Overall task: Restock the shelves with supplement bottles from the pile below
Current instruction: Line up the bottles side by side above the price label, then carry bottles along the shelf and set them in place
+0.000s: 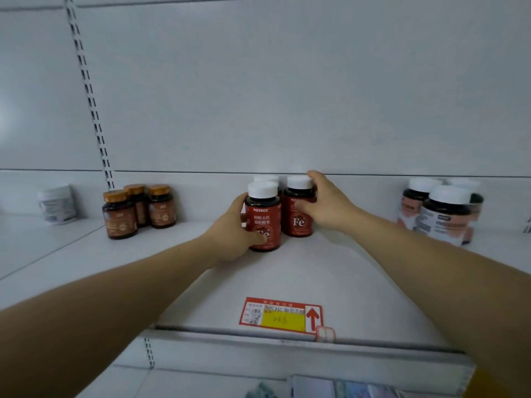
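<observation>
Head view: both hands [230,234] [324,205] on red bottles [264,222], mid-shelf [301,277].

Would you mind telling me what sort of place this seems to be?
Probably a shop or pharmacy aisle: white slotted metal shelving, a red and yellow price tag on the shelf edge, and grouped supplement bottles facing outward.
</observation>
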Tool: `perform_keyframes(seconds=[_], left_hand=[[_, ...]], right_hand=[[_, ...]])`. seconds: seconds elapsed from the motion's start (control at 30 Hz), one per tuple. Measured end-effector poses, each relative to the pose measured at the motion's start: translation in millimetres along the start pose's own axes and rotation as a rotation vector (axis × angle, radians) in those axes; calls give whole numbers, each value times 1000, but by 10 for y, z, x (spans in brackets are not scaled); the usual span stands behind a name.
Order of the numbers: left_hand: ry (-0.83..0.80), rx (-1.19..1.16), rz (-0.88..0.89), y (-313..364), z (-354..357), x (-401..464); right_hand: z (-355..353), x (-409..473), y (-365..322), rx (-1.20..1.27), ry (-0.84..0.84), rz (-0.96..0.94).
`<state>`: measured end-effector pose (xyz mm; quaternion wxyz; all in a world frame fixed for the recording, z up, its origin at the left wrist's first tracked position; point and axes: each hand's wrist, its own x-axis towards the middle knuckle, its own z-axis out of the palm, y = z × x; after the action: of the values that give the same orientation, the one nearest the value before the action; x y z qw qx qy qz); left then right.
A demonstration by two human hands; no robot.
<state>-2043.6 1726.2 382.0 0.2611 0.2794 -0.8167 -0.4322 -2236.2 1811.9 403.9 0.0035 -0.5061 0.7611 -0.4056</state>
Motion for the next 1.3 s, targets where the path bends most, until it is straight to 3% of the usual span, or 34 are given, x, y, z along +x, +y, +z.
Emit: perform_keyframes(seconds=[0.27,0.37,0.5,0.7,1.0,1.17,1.3], left_hand=[[-52,95,-89,62,-69,-15],[-17,191,-85,138,-421,-199],[56,527,-47,50,-1158,-747],[245,725,-206,-539,-2473,-2035],[383,809,-655,-1749,-4316,-4113],[440,730,-832,-2576,-5048,-4685],[454,733,-874,-3182,-5515,-4747]], right_hand=[[-119,47,-106,-105,5,30],[-277,70,-501,-182,38,-12],[-50,10,-1370,-336,-126,-170],[1408,-334,-3088,-320,-331,-470],[3935,-1407,-5541,-255,-588,-916],[5199,-1789,-6341,-267,-707,-1021],[6090,-1692,-6621,-309,-759,-1009]])
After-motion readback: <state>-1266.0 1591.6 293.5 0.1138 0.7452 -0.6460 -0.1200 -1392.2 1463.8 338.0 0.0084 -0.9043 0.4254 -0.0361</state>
